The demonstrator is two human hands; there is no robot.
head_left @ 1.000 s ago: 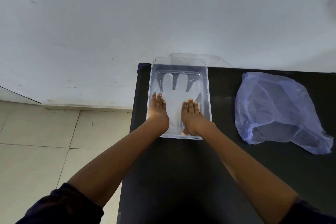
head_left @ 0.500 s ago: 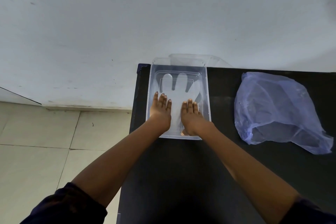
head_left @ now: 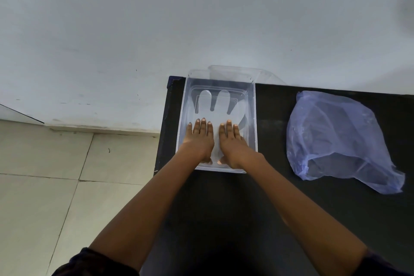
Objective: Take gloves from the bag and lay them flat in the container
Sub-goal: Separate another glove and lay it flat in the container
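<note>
A clear plastic container (head_left: 182, 119) stands at the black table's far left corner. Inside it a thin translucent glove (head_left: 220, 105) lies flat, fingers pointing away from me. My left hand (head_left: 200, 140) and my right hand (head_left: 231, 141) rest palm down side by side on the glove's lower part, fingers straight and holding nothing. Their palms hide the glove's cuff. To the right lies the crumpled pale blue plastic bag (head_left: 336, 136), its mouth facing me; what it holds cannot be made out.
The black table (head_left: 257, 208) ends at its left edge just beside the container, with a tiled floor (head_left: 56, 175) below. A white wall (head_left: 201, 18) rises right behind the table. A second clear plastic piece (head_left: 264, 73) leans behind the container.
My left hand has slid to the right across the glove toward my right hand, and both hands now lie close together, slightly further up the glove.
</note>
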